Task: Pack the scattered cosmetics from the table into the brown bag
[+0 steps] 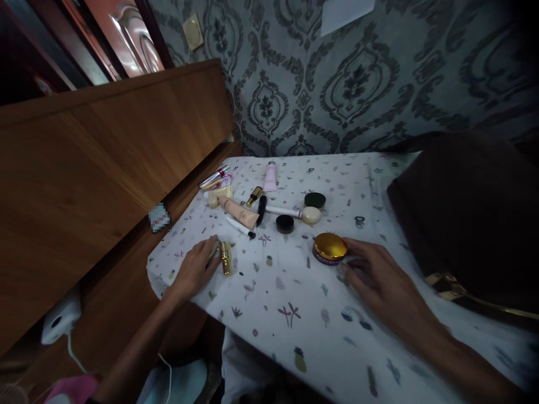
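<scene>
My right hand [381, 283] has its thumb and fingers at the right edge of a round gold compact [330, 247] on the cloth-covered table. My left hand [197, 265] rests on the table's left part, its fingers curled around a small shiny item that they mostly hide. Right beside those fingertips stands a gold lipstick tube [226, 259]. Farther back lie a peach squeeze tube [239, 212], a white pen-like tube [240, 227], a black-lidded jar [285, 224], a cream oval item [311, 215] and a dark green round lid [315, 200].
A pink tube [270, 177], a black-and-gold lipstick [254, 196] and a silver-and-red tube [214, 177] lie toward the back. A large dark bag [458, 224] occupies the right side. A wooden panel [113, 151] borders the left, with a white plug device [62, 318] below.
</scene>
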Demonstrator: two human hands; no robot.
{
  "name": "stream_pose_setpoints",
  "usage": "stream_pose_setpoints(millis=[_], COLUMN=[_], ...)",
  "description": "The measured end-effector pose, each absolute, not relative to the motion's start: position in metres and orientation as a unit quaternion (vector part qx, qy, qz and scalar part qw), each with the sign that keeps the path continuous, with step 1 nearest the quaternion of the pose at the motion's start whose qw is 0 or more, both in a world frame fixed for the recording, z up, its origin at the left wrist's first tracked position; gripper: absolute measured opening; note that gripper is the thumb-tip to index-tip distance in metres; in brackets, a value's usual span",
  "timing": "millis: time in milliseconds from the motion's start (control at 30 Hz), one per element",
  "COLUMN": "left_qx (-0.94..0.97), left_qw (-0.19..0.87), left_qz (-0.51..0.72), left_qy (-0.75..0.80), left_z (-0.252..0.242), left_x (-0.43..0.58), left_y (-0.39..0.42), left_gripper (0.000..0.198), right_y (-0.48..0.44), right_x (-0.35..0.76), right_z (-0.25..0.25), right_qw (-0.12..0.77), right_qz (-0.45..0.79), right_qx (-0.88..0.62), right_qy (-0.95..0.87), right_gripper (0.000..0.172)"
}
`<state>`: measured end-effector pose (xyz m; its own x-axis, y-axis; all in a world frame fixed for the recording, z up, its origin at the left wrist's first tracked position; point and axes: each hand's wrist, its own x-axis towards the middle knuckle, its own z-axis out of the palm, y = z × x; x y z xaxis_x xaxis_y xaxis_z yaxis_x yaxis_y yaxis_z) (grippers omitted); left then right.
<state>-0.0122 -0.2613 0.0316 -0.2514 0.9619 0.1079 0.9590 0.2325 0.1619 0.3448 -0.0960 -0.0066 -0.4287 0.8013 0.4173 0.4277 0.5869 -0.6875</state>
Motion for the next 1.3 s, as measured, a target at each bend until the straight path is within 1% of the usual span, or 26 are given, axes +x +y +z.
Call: stream_pose_setpoints(millis=[100, 233, 433, 567, 633, 800, 900, 967, 1033, 1100, 1200, 1300], left_qx=[0.627, 0.598, 0.624, 0.669, 0.676, 0.691, 0.780, 0.822, 0.818, 0.801, 0.803, 0.805], left_qw=[-0.005, -0.021, -0.077, -0.145, -0.160, -0.142, -0.097, -0.063, -0.049, -0.058, -0.071, -0.054], left_qz=[0.086, 0.040, -0.011, -0.013, -0.013, 0.009, 0.029, 0.024, 0.010, -0.001, -0.015, -0.036], left_qy=[0.775, 0.800, 0.778, 0.729, 0.719, 0.709, 0.617, 0.566, 0.573, 0.596, 0.591, 0.590], left_z=[0.033, 0.041, 0.044, 0.042, 0.044, 0.053, 0.055, 0.054, 0.053, 0.052, 0.051, 0.050], left_x=[0.007, 0.042, 0.083, 0.096, 0.101, 0.112, 0.118, 0.121, 0.122, 0.120, 0.118, 0.120], left_y=[-0.265, -0.257, -0.237, -0.220, -0.208, -0.185, -0.186, -0.188, -0.189, -0.186, -0.178, -0.166], left_gripper=[0.056, 0.060, 0.050, 0.034, 0.035, 0.043, 0.044, 0.041, 0.038, 0.036, 0.033, 0.027], right_y=[-0.097, -0.098, -0.101, -0.102, -0.101, -0.101, -0.102, -0.102, -0.102, -0.102, -0.102, -0.102], right_x=[0.345, 0.344, 0.343, 0.344, 0.344, 0.344, 0.344, 0.344, 0.344, 0.344, 0.344, 0.344], right_z=[-0.004, -0.003, 0.000, 0.002, 0.002, -0.001, -0.002, -0.001, -0.001, 0.000, -0.001, -0.002], right_qw=[0.373, 0.369, 0.365, 0.365, 0.368, 0.372, 0.385, 0.383, 0.379, 0.381, 0.387, 0.383], right_qz=[0.258, 0.263, 0.272, 0.277, 0.277, 0.276, 0.279, 0.283, 0.282, 0.278, 0.273, 0.264], right_qx=[-0.381, -0.385, -0.391, -0.391, -0.391, -0.384, -0.377, -0.375, -0.376, -0.375, -0.372, -0.375], right_qy=[-0.806, -0.804, -0.800, -0.799, -0.797, -0.799, -0.795, -0.796, -0.797, -0.798, -0.798, -0.802], right_gripper=[0.039, 0.040, 0.040, 0.040, 0.040, 0.041, 0.041, 0.041, 0.041, 0.040, 0.040, 0.039])
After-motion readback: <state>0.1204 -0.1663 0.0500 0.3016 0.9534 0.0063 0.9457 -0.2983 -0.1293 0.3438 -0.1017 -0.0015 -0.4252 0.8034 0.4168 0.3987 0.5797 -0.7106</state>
